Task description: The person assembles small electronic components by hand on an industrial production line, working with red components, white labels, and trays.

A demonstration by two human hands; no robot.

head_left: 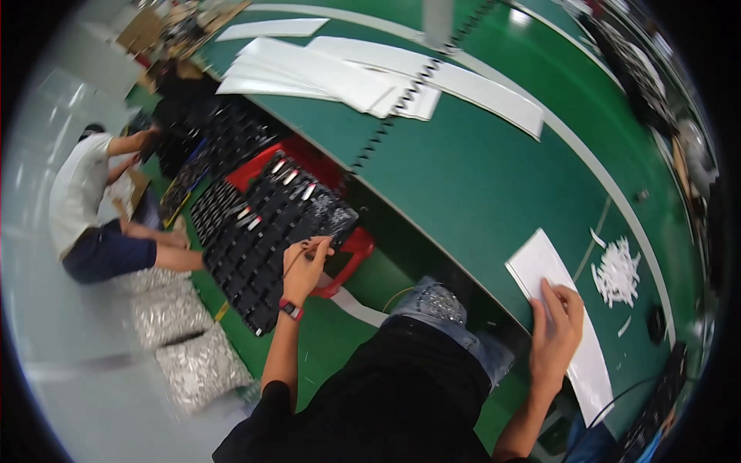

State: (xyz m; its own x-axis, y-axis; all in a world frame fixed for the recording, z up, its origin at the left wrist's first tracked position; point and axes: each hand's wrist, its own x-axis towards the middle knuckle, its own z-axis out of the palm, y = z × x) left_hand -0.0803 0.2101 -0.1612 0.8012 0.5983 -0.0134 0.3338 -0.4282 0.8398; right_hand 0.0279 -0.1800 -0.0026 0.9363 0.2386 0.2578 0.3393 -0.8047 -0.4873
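Observation:
My left hand (306,266), with a red and dark band at its wrist, is over the near edge of a black compartment tray (266,247). Its fingers are closed in a pinch; what they hold, if anything, is too small to make out. Several small white and red pieces lie in the tray. On the green table, my right hand (557,328) rests on a long white sheet strip (532,258), thumb and fingers apart. The strip runs under that hand toward the table's near right edge.
More white strips (324,73) lie stacked at the table's (478,193) far side. Small white scraps (617,274) are heaped at right. A black coiled cord (376,143) hangs above. A red stool (351,258) stands under the tray. A co-worker (85,193) sits left, near filled clear bags (201,363).

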